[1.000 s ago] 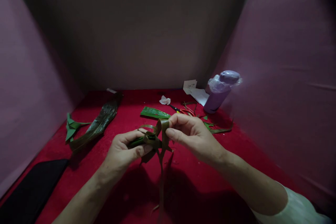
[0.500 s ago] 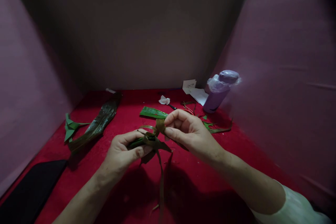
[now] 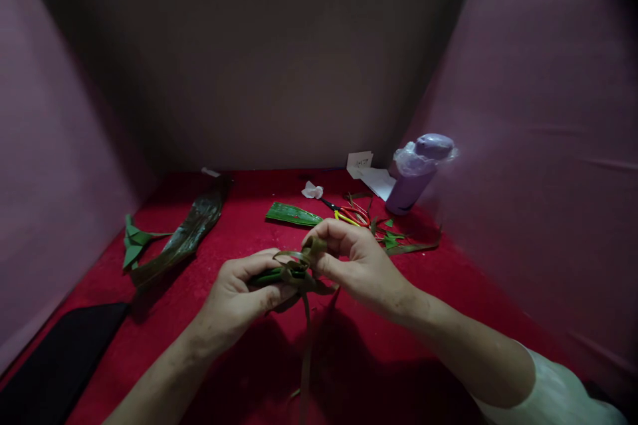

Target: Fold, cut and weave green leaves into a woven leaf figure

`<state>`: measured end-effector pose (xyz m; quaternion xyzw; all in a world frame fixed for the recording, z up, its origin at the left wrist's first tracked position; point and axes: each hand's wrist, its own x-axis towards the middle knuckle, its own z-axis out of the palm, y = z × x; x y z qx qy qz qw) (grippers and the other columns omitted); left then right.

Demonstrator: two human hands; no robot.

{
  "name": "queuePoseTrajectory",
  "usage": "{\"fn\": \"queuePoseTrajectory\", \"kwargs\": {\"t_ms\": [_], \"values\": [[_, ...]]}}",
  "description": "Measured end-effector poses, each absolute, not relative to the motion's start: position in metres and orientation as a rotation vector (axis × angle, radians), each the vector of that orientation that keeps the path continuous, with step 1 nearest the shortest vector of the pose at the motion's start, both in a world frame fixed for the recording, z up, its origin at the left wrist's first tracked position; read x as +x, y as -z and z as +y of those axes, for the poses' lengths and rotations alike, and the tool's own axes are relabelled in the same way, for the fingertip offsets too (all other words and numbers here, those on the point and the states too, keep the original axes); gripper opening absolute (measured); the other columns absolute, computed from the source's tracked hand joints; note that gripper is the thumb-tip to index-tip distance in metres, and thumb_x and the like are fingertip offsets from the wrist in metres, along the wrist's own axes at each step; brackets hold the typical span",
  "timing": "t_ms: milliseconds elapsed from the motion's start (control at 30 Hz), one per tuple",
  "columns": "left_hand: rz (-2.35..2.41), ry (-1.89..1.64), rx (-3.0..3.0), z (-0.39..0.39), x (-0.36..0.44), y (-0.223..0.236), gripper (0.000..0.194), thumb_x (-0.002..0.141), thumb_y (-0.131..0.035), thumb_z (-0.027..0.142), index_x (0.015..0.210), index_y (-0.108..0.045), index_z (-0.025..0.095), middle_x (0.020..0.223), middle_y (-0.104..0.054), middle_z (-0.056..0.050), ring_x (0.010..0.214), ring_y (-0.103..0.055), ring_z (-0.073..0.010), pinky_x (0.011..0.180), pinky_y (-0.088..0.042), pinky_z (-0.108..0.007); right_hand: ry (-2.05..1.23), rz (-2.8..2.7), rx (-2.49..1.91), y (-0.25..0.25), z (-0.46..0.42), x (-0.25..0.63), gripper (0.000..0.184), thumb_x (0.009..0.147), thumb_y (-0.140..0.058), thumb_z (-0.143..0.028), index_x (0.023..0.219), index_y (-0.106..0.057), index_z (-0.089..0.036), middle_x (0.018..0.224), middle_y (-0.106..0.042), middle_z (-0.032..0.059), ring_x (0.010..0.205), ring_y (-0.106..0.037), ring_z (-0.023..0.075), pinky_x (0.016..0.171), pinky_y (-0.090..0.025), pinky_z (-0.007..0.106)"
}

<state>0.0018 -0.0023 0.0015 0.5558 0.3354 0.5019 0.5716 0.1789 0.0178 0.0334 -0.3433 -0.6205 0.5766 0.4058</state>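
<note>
Both my hands work a folded piece of green leaf strips (image 3: pixel 292 274) above a red table (image 3: pixel 239 372). My left hand (image 3: pixel 244 292) pinches the folded knot between thumb and fingers. My right hand (image 3: pixel 349 259) is closed on a looped strip at the knot's upper right. One long strip (image 3: pixel 305 352) hangs down from the knot toward me.
A long dark leaf (image 3: pixel 187 232) and a small folded green piece (image 3: pixel 133 242) lie at the left. A cut leaf piece (image 3: pixel 292 214), red-handled scissors (image 3: pixel 349 216), leaf scraps (image 3: pixel 403 242), white paper (image 3: pixel 373 176) and a purple bottle (image 3: pixel 416 172) sit behind my hands. A black object (image 3: pixel 54 358) lies front left.
My right hand has come down and in toward my left hand, drawing the loop of strip smaller and closer to the knot. The scissors behind it now show.
</note>
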Motion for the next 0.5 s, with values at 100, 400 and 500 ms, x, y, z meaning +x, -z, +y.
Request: {"fn": "queuePoseTrajectory", "kwargs": {"t_ms": [100,400,500], "values": [[0.776,-1.170,1.247,-0.004,0.003,-0.001,0.009,0.067,-0.071,0.014,0.075,-0.074,0.018,0.071,-0.060,0.000,0.056,-0.054,-0.0080,0.050,-0.046,-0.016,-1.450,-1.520,-0.867,-0.029,0.018,0.178,0.011,0.072,-0.050,-0.006,0.073,-0.051,-0.017,0.060,-0.051,-0.0055,0.047,-0.044,0.0049,0.042,-0.042,0.016],[0.871,-1.250,1.196,-0.003,-0.001,0.003,0.026,0.064,-0.076,0.014,0.088,-0.074,0.022,0.095,-0.072,-0.006,0.080,-0.067,-0.0191,0.069,-0.055,-0.024,-1.490,-1.590,-0.827,-0.035,0.021,0.183,0.003,0.078,-0.056,-0.014,0.079,-0.055,-0.017,0.061,-0.051,-0.0050,0.049,-0.045,0.0045,0.046,-0.040,0.017],[0.905,-1.295,1.214,-0.002,-0.004,0.006,0.028,0.064,-0.076,0.015,0.091,-0.073,0.023,0.097,-0.072,-0.005,0.086,-0.067,-0.0202,0.073,-0.054,-0.025,-1.591,-1.586,-0.720,-0.040,0.026,0.188,0.011,0.080,-0.061,-0.019,0.091,-0.059,-0.017,0.070,-0.057,-0.0024,0.062,-0.054,0.0068,0.059,-0.045,0.020]]}}
